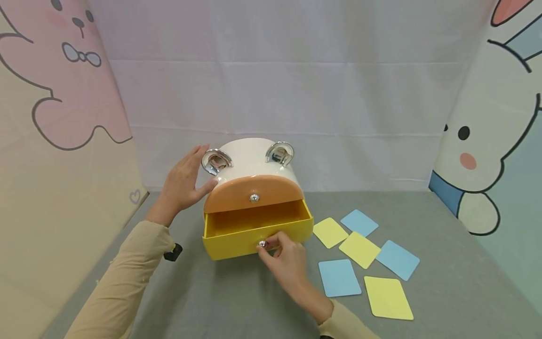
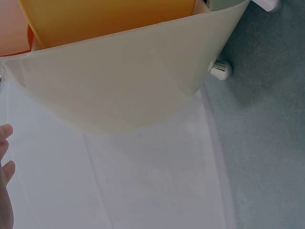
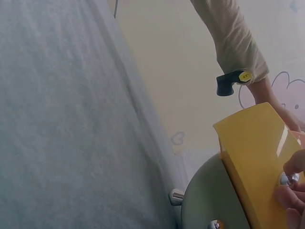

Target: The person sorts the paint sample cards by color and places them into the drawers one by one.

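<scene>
A small white cabinet (image 1: 250, 157) with two silver ears and an orange upper drawer (image 1: 237, 195) stands on the grey table. Its yellow lower drawer (image 1: 233, 246) is pulled out, and no contents show inside. With thumb and fingers my right hand (image 1: 288, 263) pinches the silver knob (image 1: 262, 244) of that drawer; the right wrist view shows the same knob (image 3: 289, 179) at its edge. My left hand (image 1: 182, 181) rests against the cabinet's left side, beside the silver ear (image 1: 217, 161), fingers straight. Only some fingertips (image 2: 6, 131) of it show in the left wrist view.
Right of the cabinet lie several yellow cards (image 1: 388, 297) and blue cards (image 1: 339, 278), some touching or overlapping. A white cloth (image 1: 338, 103) hangs behind, with printed cloths at the left (image 1: 63, 197) and right (image 1: 478, 141). Short silver feet (image 2: 220, 70) hold up the cabinet.
</scene>
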